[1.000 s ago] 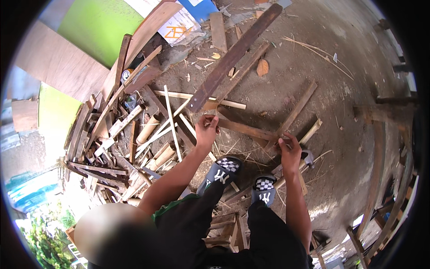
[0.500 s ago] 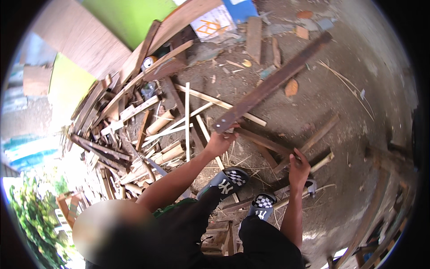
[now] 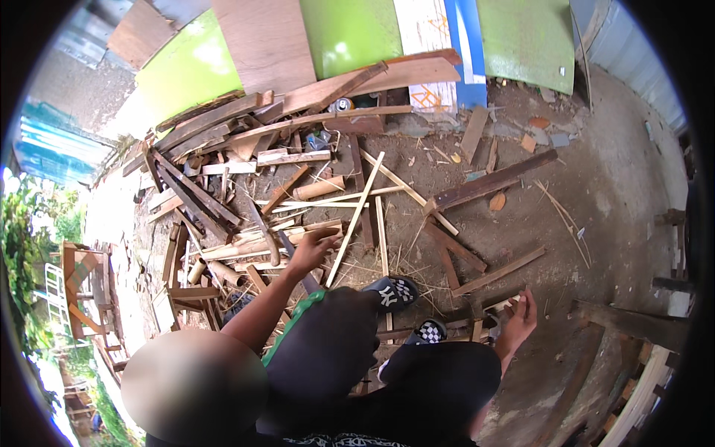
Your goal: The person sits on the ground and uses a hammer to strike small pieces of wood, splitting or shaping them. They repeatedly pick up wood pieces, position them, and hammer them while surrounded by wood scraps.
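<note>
My left hand (image 3: 311, 252) hovers with fingers apart over split bamboo pieces and pale thin sticks, holding nothing. My right hand (image 3: 520, 319) is beside the end of a pale stick (image 3: 500, 304), fingers stretched and apart; I see nothing gripped in it. A hammer head (image 3: 491, 325) shows partly next to my right wrist. The long dark plank (image 3: 495, 183) lies on the dirt ahead. Nearer than it are a dark short board (image 3: 456, 246), another short dark piece (image 3: 449, 268) and a brown strip (image 3: 500, 272).
A heap of scrap boards (image 3: 201, 197) spreads on the left. Pale strips (image 3: 357, 220) cross in the middle. My sandalled feet (image 3: 393, 293) stand just in front of me. Green panels (image 3: 521, 45) line the back; wooden beams (image 3: 629, 324) lie at right.
Both hands have let go of the dark wooden pieces, which now rest on the ground. My left hand has moved left toward the bamboo; my right has come lower. The view has tilted up.
</note>
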A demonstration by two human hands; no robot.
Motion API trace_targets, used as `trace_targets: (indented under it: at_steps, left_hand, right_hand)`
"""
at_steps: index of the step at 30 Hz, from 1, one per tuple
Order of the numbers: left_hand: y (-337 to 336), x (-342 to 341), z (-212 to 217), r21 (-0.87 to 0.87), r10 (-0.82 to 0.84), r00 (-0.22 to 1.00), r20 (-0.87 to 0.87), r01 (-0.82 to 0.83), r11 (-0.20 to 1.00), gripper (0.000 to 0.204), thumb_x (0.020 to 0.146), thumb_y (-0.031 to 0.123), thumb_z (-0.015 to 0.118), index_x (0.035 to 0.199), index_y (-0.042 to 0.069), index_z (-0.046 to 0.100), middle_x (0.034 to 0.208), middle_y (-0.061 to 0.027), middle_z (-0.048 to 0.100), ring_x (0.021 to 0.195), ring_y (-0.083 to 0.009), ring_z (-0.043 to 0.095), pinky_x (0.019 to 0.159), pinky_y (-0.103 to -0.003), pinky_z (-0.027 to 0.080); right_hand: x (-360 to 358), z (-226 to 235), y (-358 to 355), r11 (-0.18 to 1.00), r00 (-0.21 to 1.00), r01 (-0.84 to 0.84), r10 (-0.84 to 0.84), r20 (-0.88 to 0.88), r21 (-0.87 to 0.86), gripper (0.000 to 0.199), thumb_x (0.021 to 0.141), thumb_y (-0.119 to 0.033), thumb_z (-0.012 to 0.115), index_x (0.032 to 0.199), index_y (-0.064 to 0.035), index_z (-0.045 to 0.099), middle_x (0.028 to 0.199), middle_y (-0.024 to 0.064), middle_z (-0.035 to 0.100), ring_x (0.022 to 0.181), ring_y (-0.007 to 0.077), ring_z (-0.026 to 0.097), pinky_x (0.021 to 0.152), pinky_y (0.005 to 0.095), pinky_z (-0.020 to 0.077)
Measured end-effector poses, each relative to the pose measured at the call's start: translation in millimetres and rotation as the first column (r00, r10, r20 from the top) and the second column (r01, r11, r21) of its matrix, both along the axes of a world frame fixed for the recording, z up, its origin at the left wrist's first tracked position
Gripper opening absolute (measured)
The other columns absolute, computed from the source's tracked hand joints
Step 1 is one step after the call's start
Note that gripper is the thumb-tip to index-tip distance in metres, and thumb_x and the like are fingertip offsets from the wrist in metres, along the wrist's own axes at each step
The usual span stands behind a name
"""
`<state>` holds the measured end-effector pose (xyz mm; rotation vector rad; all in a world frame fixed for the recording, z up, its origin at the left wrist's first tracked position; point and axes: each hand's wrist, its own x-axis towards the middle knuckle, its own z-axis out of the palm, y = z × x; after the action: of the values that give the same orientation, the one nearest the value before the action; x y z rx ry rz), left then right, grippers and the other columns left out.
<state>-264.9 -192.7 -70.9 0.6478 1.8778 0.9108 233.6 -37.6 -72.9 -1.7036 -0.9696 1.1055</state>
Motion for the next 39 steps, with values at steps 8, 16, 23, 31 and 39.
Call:
trace_targets:
  at_steps: [8, 16, 23, 31, 39]
  left_hand:
    - [-144.3, -46.8, 88.1, 0.168, 0.292, 0.954, 0.076, -0.300, 0.939, 0.035, 0.108, 0.023, 0.056, 0.133, -0.001, 0.064, 0.126, -0.0094, 0.071, 0.098, -0.0195, 0.073, 0.079, -0.033, 0.059]
    - [-220.4, -59.9, 162.4, 0.435, 0.349, 0.936, 0.039, -0.330, 0.838, 0.034, 0.107, 0.020, 0.059, 0.131, -0.003, 0.066, 0.124, -0.0128, 0.072, 0.101, -0.0212, 0.073, 0.085, -0.034, 0.060]
    - [-291.1, -59.5, 235.8, 0.594, 0.470, 0.859, -0.201, -0.275, 0.756, 0.032, 0.106, 0.019, 0.060, 0.130, 0.000, 0.067, 0.124, -0.0075, 0.073, 0.108, -0.0182, 0.071, 0.093, -0.033, 0.054]
    - [-391.7, -94.2, 254.6, 0.725, 0.750, 0.662, -0.019, -0.507, 0.466, 0.033, 0.111, 0.023, 0.053, 0.131, 0.001, 0.067, 0.128, -0.0109, 0.070, 0.114, -0.0211, 0.068, 0.093, -0.034, 0.056]
    - [-475.0, -103.6, 293.2, 0.756, 0.865, 0.483, -0.132, -0.516, 0.403, 0.036, 0.111, 0.025, 0.051, 0.134, 0.000, 0.065, 0.130, -0.0149, 0.069, 0.118, -0.0255, 0.069, 0.098, -0.039, 0.056]
  right_hand:
    - [45.7, 176.1, -29.8, 0.921, 1.000, 0.003, -0.010, 0.016, 0.390, 0.032, 0.108, -0.020, 0.056, 0.131, 0.0006, 0.065, 0.115, 0.0120, 0.069, 0.093, 0.0187, 0.067, 0.079, 0.0316, 0.0553]
    - [19.6, 311.7, -110.1, 0.784, 0.988, -0.126, 0.151, 0.009, 0.608, 0.033, 0.109, -0.023, 0.057, 0.128, 0.0020, 0.065, 0.112, 0.0133, 0.070, 0.088, 0.0166, 0.066, 0.076, 0.0300, 0.0540]
    - [-24.5, 363.0, -149.4, 0.693, 0.970, -0.201, 0.237, 0.044, 0.692, 0.032, 0.109, -0.022, 0.056, 0.128, 0.0019, 0.065, 0.111, 0.0141, 0.071, 0.087, 0.0165, 0.067, 0.075, 0.0303, 0.0545]
    - [-93.9, 362.0, -163.1, 0.649, 0.888, -0.393, 0.452, 0.086, 0.652, 0.027, 0.108, -0.016, 0.056, 0.126, 0.0019, 0.065, 0.109, 0.0134, 0.072, 0.085, 0.0166, 0.069, 0.073, 0.0298, 0.0550]
    - [-151.1, 383.5, -154.4, 0.538, 0.768, -0.579, 0.613, 0.187, 0.613, 0.027, 0.107, -0.017, 0.058, 0.124, 0.0025, 0.066, 0.106, 0.0128, 0.072, 0.082, 0.0155, 0.068, 0.072, 0.0295, 0.0540]
